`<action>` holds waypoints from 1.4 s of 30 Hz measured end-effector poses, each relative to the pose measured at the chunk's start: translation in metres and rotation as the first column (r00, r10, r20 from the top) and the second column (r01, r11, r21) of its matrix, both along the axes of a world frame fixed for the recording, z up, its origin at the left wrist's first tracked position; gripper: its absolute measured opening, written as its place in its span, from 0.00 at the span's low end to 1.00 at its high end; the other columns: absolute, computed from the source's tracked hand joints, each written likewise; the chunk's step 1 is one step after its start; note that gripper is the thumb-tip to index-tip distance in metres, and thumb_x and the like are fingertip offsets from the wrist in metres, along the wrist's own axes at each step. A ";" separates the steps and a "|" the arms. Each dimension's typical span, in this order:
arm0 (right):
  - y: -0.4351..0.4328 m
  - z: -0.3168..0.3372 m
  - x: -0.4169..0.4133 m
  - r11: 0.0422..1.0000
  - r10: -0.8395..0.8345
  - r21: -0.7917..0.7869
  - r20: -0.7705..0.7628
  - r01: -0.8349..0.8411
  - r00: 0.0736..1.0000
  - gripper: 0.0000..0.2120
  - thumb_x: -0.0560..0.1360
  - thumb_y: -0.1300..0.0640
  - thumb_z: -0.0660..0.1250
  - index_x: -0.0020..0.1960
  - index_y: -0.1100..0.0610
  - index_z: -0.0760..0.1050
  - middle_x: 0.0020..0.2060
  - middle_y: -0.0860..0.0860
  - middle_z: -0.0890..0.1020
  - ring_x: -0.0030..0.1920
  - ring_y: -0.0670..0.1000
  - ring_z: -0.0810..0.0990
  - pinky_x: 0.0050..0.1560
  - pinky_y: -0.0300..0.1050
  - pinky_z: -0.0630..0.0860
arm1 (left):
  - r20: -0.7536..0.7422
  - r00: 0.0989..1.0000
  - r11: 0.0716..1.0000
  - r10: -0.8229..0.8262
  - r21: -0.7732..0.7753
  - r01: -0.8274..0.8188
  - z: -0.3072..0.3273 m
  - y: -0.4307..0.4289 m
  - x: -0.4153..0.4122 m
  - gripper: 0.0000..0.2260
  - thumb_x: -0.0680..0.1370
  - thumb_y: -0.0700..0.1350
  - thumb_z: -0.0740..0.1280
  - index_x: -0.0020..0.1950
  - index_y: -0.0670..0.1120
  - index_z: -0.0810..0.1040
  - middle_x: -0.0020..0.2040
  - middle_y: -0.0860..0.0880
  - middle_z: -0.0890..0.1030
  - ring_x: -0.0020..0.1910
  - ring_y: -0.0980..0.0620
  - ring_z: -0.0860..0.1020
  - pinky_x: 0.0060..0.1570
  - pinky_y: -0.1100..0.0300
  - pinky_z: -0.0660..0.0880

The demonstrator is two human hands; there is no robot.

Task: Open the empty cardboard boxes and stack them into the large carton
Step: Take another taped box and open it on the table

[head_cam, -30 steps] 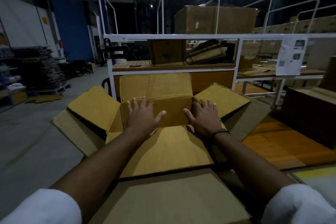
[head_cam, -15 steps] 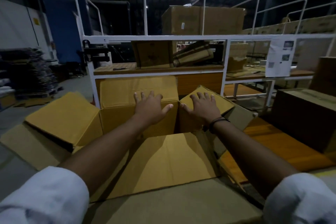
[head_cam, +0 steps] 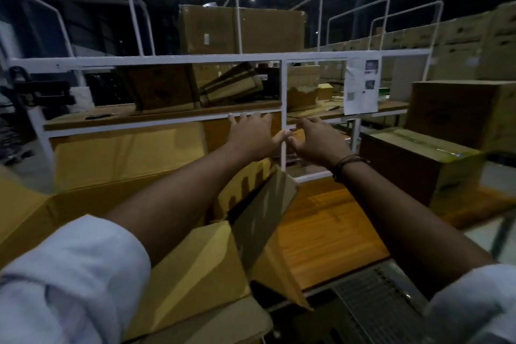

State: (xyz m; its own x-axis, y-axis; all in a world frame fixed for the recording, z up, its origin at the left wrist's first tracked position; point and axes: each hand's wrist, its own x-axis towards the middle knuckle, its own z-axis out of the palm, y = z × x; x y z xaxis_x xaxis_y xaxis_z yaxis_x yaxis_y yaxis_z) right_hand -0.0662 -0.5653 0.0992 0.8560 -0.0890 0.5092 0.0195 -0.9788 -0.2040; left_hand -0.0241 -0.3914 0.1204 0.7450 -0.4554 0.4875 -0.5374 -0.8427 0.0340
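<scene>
A: Hands? Left hand [head_cam: 252, 135] and right hand [head_cam: 318, 140] are stretched forward side by side, fingers spread, palms down. Nothing is seen gripped by either; contact with anything under them can't be told.

B: Task's thing?

A: Opened cardboard box [head_cam: 131, 159] is seen below and left of the forearms, flaps out, one flap [head_cam: 265, 212] hanging at the right corner. It appears nested in a larger carton, edge [head_cam: 212, 327] seen at the bottom; exact fit can't be told.

B: Handling?

A: Judged light, empty, stiff along panels but floppy at flaps and creases. Best taken at wall edges or corners with both hands, not by a loose flap; walls could buckle if pressed midway.

B: Surface, room?

A: Wooden platform [head_cam: 329, 220] is seen right of the box, a white metal rack [head_cam: 283, 84] behind with brown boxes on the shelves. More cartons [head_cam: 418, 165] are stacked right. Dim warehouse, ceiling lights.
</scene>
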 end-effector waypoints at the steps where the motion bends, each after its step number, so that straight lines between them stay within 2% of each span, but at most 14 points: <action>1: -0.016 -0.002 -0.002 1.000 -0.017 0.015 0.012 0.017 1.000 0.27 0.79 0.36 0.62 0.70 0.52 0.73 0.66 0.57 0.77 0.62 0.57 0.77 0.57 0.56 0.80 | -0.006 1.000 1.000 -0.025 -0.009 0.025 0.001 -0.020 -0.001 0.31 0.81 0.68 0.57 0.76 0.49 0.70 0.74 0.44 0.75 0.75 0.41 0.69 0.76 0.29 0.52; 4: -0.066 -0.007 -0.009 0.996 -0.075 0.048 0.013 0.074 0.997 0.25 0.81 0.39 0.63 0.70 0.54 0.73 0.65 0.58 0.77 0.63 0.57 0.77 0.59 0.54 0.77 | -0.041 0.995 0.995 -0.092 -0.030 0.091 0.002 -0.077 -0.003 0.29 0.81 0.68 0.57 0.72 0.49 0.73 0.69 0.45 0.78 0.73 0.41 0.72 0.74 0.27 0.53; 6: -0.101 -0.011 -0.013 0.989 -0.128 0.072 0.000 0.127 0.992 0.26 0.81 0.40 0.64 0.71 0.56 0.72 0.66 0.58 0.77 0.64 0.58 0.76 0.58 0.53 0.76 | -0.075 0.989 0.991 -0.131 0.024 0.133 0.002 -0.112 -0.006 0.27 0.81 0.67 0.57 0.70 0.49 0.75 0.67 0.45 0.80 0.71 0.41 0.73 0.73 0.25 0.51; 8: -0.133 -0.015 -0.015 0.981 -0.169 0.089 -0.028 0.171 0.985 0.26 0.80 0.40 0.65 0.71 0.55 0.72 0.65 0.58 0.78 0.62 0.57 0.78 0.57 0.53 0.77 | -0.078 0.984 0.982 -0.158 0.096 0.165 0.006 -0.144 -0.010 0.26 0.82 0.66 0.57 0.69 0.49 0.75 0.65 0.45 0.80 0.68 0.41 0.75 0.73 0.25 0.52; 11: -0.175 -0.019 -0.019 0.969 -0.218 0.109 -0.065 0.224 0.974 0.23 0.79 0.43 0.67 0.68 0.55 0.73 0.61 0.57 0.80 0.59 0.58 0.79 0.56 0.54 0.78 | -0.073 0.976 0.974 -0.206 0.075 0.211 0.011 -0.185 -0.008 0.23 0.83 0.63 0.59 0.70 0.49 0.74 0.64 0.45 0.81 0.67 0.40 0.76 0.72 0.25 0.54; 15: -0.215 -0.036 -0.025 0.956 -0.266 0.109 -0.080 0.273 0.961 0.21 0.79 0.43 0.68 0.66 0.56 0.75 0.59 0.58 0.80 0.58 0.58 0.78 0.57 0.57 0.79 | -0.145 0.975 0.978 -0.167 0.104 0.183 -0.005 -0.231 0.013 0.25 0.83 0.65 0.58 0.71 0.48 0.74 0.66 0.44 0.79 0.68 0.39 0.75 0.71 0.23 0.54; 19: -0.249 -0.071 -0.028 0.939 -0.292 0.154 -0.118 0.308 0.949 0.23 0.79 0.41 0.67 0.67 0.55 0.74 0.62 0.57 0.78 0.59 0.58 0.78 0.57 0.60 0.79 | -0.198 0.966 0.977 -0.167 0.099 0.189 -0.031 -0.262 0.029 0.20 0.83 0.61 0.60 0.65 0.48 0.76 0.62 0.44 0.80 0.66 0.39 0.75 0.71 0.24 0.55; 22: -0.274 -0.093 -0.027 0.923 -0.322 0.171 -0.148 0.345 0.935 0.25 0.79 0.40 0.66 0.70 0.53 0.72 0.65 0.56 0.77 0.62 0.58 0.78 0.58 0.60 0.79 | -0.236 0.959 0.976 -0.154 0.117 0.186 -0.048 -0.281 0.043 0.21 0.83 0.62 0.59 0.64 0.48 0.76 0.60 0.43 0.80 0.64 0.40 0.76 0.70 0.26 0.60; 26: -0.312 -0.106 -0.023 0.900 -0.376 0.173 -0.157 0.401 0.913 0.26 0.80 0.40 0.65 0.72 0.53 0.70 0.66 0.56 0.76 0.63 0.58 0.77 0.60 0.59 0.78 | -0.278 0.951 0.973 -0.137 0.141 0.181 -0.067 -0.310 0.071 0.25 0.82 0.64 0.59 0.69 0.47 0.75 0.65 0.43 0.79 0.68 0.39 0.75 0.72 0.24 0.52; 30: -0.347 -0.110 -0.012 0.888 -0.394 0.189 -0.151 0.418 0.906 0.26 0.81 0.41 0.65 0.73 0.54 0.70 0.67 0.56 0.76 0.65 0.58 0.76 0.62 0.59 0.77 | -0.313 0.934 0.972 -0.172 0.100 0.212 -0.080 -0.345 0.095 0.25 0.82 0.63 0.61 0.73 0.48 0.72 0.69 0.44 0.78 0.71 0.40 0.73 0.73 0.24 0.51; 34: -0.379 -0.115 0.013 0.882 -0.413 0.189 -0.135 0.432 0.901 0.25 0.80 0.43 0.66 0.72 0.55 0.70 0.66 0.56 0.76 0.65 0.58 0.75 0.64 0.58 0.76 | -0.318 0.930 0.966 -0.185 0.113 0.231 -0.090 -0.382 0.119 0.22 0.83 0.62 0.61 0.69 0.48 0.73 0.65 0.44 0.79 0.68 0.42 0.75 0.73 0.27 0.57; 37: -0.406 -0.119 0.044 0.866 -0.435 0.200 -0.151 0.459 0.888 0.25 0.80 0.42 0.67 0.72 0.53 0.70 0.70 0.56 0.73 0.70 0.59 0.71 0.67 0.63 0.73 | -0.320 0.924 0.968 -0.208 0.066 0.241 -0.098 -0.411 0.142 0.20 0.83 0.61 0.62 0.67 0.49 0.74 0.64 0.45 0.80 0.65 0.43 0.76 0.69 0.32 0.64; 42: -0.456 -0.130 0.092 0.800 -0.520 0.192 -0.253 0.569 0.816 0.29 0.79 0.38 0.65 0.77 0.46 0.65 0.79 0.57 0.61 0.79 0.67 0.54 0.72 0.78 0.57 | -0.329 0.910 0.961 -0.255 0.015 0.275 -0.112 -0.454 0.188 0.24 0.83 0.60 0.63 0.74 0.48 0.70 0.69 0.43 0.77 0.69 0.42 0.74 0.69 0.34 0.68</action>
